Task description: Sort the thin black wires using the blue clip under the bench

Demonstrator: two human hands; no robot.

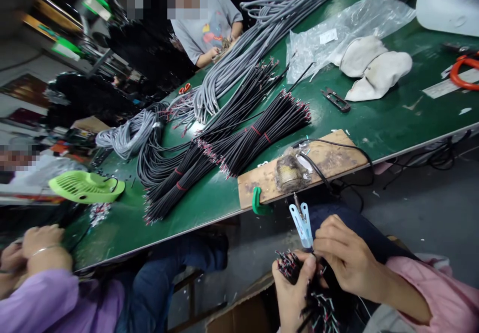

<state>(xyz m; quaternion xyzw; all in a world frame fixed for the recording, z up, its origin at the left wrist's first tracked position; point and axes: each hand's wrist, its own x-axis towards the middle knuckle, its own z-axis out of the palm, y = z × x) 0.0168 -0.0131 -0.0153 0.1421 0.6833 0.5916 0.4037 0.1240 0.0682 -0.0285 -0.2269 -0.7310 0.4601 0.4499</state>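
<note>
Low at the right, my left hand (pixel 294 285) is wrapped round a bundle of thin black cables (pixel 288 267) whose stripped ends show red and white wires. My right hand (pixel 342 255) is closed in a pinch just above it, beside the lower end of a light blue clothespin (pixel 301 226). What its fingertips hold is hidden. A narrow, pointed metal piece shows at the top of the clothespin, near the table edge. More cable ends (pixel 324 310) with white and red wires hang below my hands.
A wooden board (pixel 340 148) with a crusted block is clamped by a green clamp (pixel 258 201) at the edge of the green table (pixel 392 118). Black cable bundles (pixel 262 133), grey cables, snips (pixel 336 99), white gloves and a green fan lie beyond. Co-workers sit left and across.
</note>
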